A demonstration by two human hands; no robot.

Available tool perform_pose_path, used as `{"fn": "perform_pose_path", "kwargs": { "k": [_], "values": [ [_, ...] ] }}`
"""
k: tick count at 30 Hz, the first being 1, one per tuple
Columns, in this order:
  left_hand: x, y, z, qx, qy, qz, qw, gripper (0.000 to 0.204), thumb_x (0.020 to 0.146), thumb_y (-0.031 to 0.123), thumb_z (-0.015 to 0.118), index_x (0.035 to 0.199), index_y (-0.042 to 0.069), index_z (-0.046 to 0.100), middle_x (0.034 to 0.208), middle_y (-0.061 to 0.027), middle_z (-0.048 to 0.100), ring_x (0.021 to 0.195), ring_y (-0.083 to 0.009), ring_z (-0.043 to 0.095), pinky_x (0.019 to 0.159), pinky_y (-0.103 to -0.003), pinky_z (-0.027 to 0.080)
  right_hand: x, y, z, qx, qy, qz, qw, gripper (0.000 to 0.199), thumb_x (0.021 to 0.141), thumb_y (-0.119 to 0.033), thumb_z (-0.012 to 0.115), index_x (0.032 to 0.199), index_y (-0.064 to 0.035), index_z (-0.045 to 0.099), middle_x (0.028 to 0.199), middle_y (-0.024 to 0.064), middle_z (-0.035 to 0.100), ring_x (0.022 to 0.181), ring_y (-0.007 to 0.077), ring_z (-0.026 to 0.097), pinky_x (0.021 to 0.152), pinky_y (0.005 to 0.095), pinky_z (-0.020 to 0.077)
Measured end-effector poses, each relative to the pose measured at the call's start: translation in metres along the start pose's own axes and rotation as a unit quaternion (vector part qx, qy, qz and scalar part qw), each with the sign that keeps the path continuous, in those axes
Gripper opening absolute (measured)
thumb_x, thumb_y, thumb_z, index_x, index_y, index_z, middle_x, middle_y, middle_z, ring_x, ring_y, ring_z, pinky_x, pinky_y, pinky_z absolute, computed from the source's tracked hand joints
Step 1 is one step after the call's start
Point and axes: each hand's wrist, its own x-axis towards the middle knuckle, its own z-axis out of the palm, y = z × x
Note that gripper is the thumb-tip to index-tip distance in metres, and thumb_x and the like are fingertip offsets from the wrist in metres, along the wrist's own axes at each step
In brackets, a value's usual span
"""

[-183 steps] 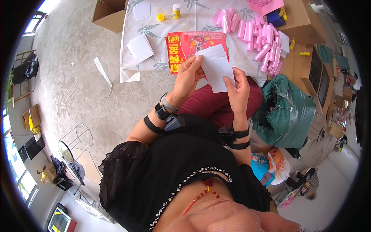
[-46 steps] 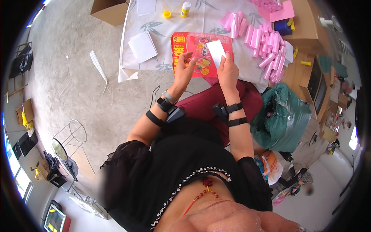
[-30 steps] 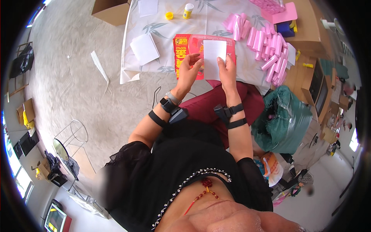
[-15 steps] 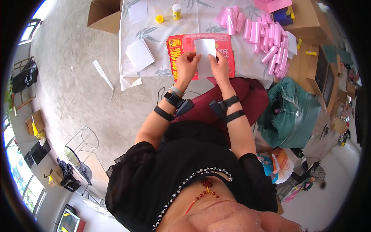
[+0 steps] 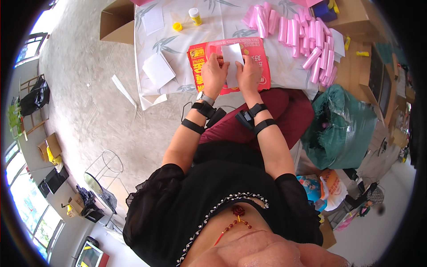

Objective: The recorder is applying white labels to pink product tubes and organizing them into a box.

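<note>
A white paper piece [image 5: 233,53] lies between my hands above a red and yellow printed packet [image 5: 261,53]. Its upper part looks bright, the lower part greyer in shadow. My left hand [image 5: 214,74] has its fingers curled and pinched at the paper's left edge. On the opposite edge, the thumb of my right hand [image 5: 250,74] rests on the paper, with the fingers wrapped behind. The packet lies flat on the patterned tablecloth [image 5: 178,38], near its front edge. To the left sits a stack of white paper sheets [image 5: 159,71].
A glue stick [image 5: 195,17] stands uncapped beside its yellow cap [image 5: 177,27]. Many rolled pink plastic bundles [image 5: 307,38] pile up at the right. A green sack [image 5: 340,129] stands right of my knees, and a cardboard box [image 5: 116,22] is at the far left.
My hands have come slightly closer together around the paper, and the paper has tilted a little. The whole view has shifted slightly.
</note>
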Motion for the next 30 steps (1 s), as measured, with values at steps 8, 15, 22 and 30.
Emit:
{"fn": "perform_pose_path", "kwargs": {
  "k": [8,15,22,30],
  "values": [
    [0.005,-0.004,-0.001,0.123,-0.008,0.05,0.991,0.04,0.081,0.017,0.083,0.11,0.001,0.061,0.078,-0.0148,0.073,0.071,-0.0329,0.072,0.066,-0.043,0.055,-0.003,-0.014,-0.014,-0.027,0.093,-0.034,0.995,0.029,0.09,-0.016,0.073,0.114,-0.0043,0.061,0.11,0.0138,0.064,0.103,0.0337,0.062,0.09,0.0488,0.0442],
    [0.012,0.007,-0.01,0.116,-0.067,-0.018,0.991,0.048,0.079,0.018,0.083,0.115,0.002,0.056,0.081,-0.0146,0.071,0.079,-0.0362,0.071,0.069,-0.046,0.054,-0.017,-0.006,-0.003,0.104,0.019,-0.144,0.984,0.019,0.091,0.0,0.064,0.111,-0.0009,0.063,0.113,0.0152,0.06,0.107,0.0356,0.057,0.092,0.0461,0.0491],
    [0.089,-0.012,-0.022,-0.088,0.245,0.107,0.96,0.05,0.083,0.011,0.081,0.124,-0.002,0.056,0.109,-0.0123,0.068,0.101,-0.0234,0.067,0.084,-0.036,0.055,-0.024,0.001,0.002,0.105,0.047,-0.144,0.983,0.021,0.093,-0.004,0.063,0.114,-0.001,0.064,0.117,0.0142,0.061,0.108,0.0349,0.058,0.094,0.0448,0.0498],
    [0.157,-0.042,-0.05,-0.048,0.103,0.088,0.99,0.051,0.086,0.01,0.081,0.126,-0.005,0.054,0.113,-0.015,0.068,0.107,-0.0245,0.068,0.092,-0.032,0.055,-0.025,-0.011,0.003,0.119,0.071,-0.157,0.978,0.022,0.091,-0.005,0.066,0.113,-0.0035,0.065,0.115,0.0109,0.062,0.107,0.0325,0.059,0.093,0.043,0.0507]
  ]
}}
